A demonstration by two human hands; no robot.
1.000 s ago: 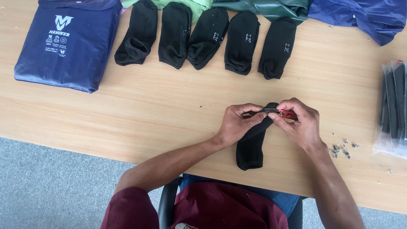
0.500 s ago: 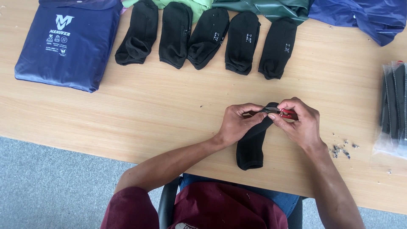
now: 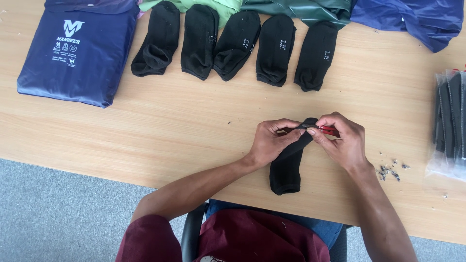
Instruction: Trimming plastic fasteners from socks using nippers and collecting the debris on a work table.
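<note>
A black sock (image 3: 287,167) lies lengthwise on the wooden table (image 3: 194,126), its upper end lifted between both hands. My left hand (image 3: 272,140) pinches the sock's top edge from the left. My right hand (image 3: 342,140) grips the same edge from the right and also holds a small red tool (image 3: 329,130), partly hidden by the fingers. What the tool is, I cannot tell.
Several black socks (image 3: 235,43) lie in a row at the back. A dark blue flat package (image 3: 80,48) sits back left; green and blue packages (image 3: 407,17) along the far edge. A clear bag of dark items (image 3: 449,121) is at right, small scraps (image 3: 391,171) near it.
</note>
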